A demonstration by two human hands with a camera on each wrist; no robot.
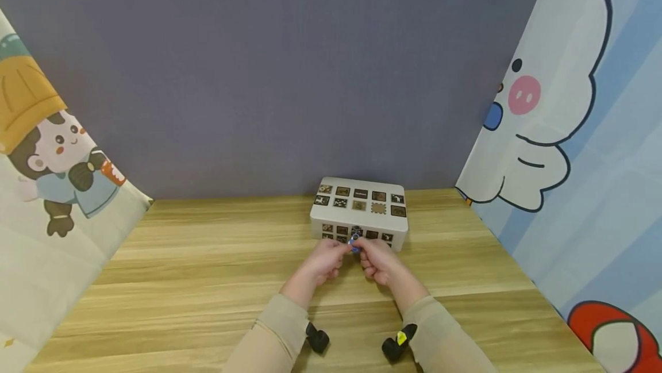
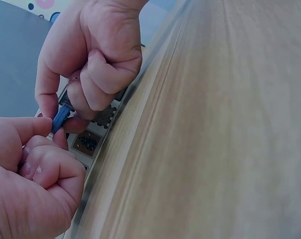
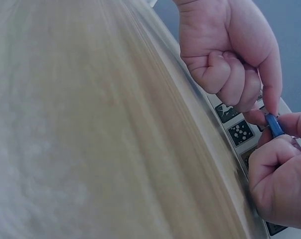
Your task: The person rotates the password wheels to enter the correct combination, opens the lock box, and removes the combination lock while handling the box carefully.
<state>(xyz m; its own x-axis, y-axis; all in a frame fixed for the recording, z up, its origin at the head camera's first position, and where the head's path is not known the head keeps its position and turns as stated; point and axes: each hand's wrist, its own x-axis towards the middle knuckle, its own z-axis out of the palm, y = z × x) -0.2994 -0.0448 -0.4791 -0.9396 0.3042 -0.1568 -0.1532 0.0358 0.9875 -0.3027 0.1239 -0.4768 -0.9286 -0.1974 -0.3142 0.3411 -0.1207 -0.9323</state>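
Observation:
Both hands meet at a small blue piece (image 1: 354,239), whose exact kind is too small and covered to tell. My left hand (image 1: 327,259) pinches it from the left between thumb and forefinger, its other fingers curled in. From the opposite side my right hand (image 1: 381,260) pinches it the same way. Only a narrow blue strip (image 2: 61,118) shows between the fingertips in the left wrist view, and again as a blue edge (image 3: 274,124) in the right wrist view. Right behind the hands stands a closed white box (image 1: 336,218) printed with dark picture squares.
The box sits on a wood-grain table (image 1: 217,258), near a grey back panel (image 1: 269,85). Cartoon-printed curtains hang at the left (image 1: 57,258) and right (image 1: 569,189). A black wrist camera is strapped to each sleeve.

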